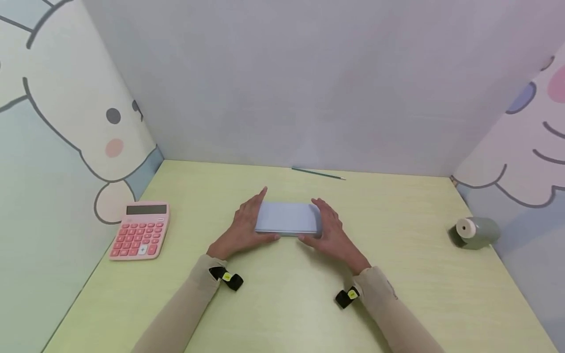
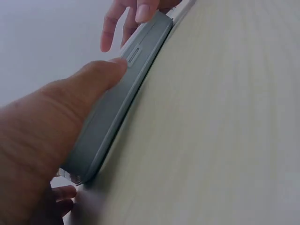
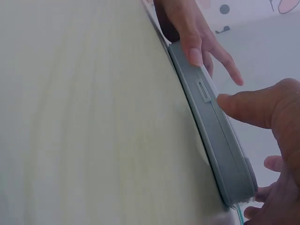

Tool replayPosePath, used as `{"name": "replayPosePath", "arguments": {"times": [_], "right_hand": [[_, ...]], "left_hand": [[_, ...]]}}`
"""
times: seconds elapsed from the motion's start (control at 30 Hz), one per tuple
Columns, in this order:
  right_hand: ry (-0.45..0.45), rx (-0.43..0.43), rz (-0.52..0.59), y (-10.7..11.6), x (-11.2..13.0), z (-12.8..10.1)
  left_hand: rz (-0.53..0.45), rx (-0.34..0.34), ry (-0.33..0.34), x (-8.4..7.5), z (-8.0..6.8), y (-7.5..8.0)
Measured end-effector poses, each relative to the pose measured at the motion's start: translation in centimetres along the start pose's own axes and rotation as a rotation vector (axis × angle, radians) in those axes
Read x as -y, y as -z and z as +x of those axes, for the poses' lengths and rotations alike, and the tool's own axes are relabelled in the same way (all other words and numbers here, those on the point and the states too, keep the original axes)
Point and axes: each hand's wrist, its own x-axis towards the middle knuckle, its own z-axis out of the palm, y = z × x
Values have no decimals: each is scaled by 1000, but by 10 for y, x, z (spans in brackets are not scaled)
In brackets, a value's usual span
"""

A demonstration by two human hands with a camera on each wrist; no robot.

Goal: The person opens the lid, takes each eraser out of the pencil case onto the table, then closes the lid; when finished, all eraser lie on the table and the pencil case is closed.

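A flat grey-blue case (image 1: 289, 217) with a pale lid lies in the middle of the table, its long side facing me. My left hand (image 1: 243, 226) holds its left end, the thumb along the front side and the fingers around the end. At the other end my right hand (image 1: 328, 231) holds it likewise, thumb at the front. In the left wrist view, the left thumb (image 2: 105, 72) lies at a small slotted clasp (image 2: 134, 55) on the case's front. From the right wrist, the right thumb (image 3: 243, 108) meets the lid's edge beside that clasp. The case looks closed.
On the left stands a pink calculator (image 1: 140, 230) against the wall panel. A thin green pencil (image 1: 318, 173) lies behind the case, near the back wall. At the right edge lies a grey-green cylinder (image 1: 483, 233) with a white, holed end. Walls enclose the table's back and sides.
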Motion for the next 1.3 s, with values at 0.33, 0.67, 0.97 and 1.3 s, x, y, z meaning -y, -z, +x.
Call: {"name": "replayPosePath", "arguments": {"times": [0.33, 0.67, 0.97, 1.3], "right_hand": [[44, -87, -23, -11, -1, 3], [55, -211, -14, -21, -2, 7], [56, -284, -28, -29, 1, 11], [19, -139, 77, -11, -21, 7]], "left_hand": [[4, -43, -56, 2, 6, -6], [38, -157, -74, -2, 10, -11], [38, -209, -71, -6, 11, -12], [-73, -162, -68, 7, 6, -10]]}}
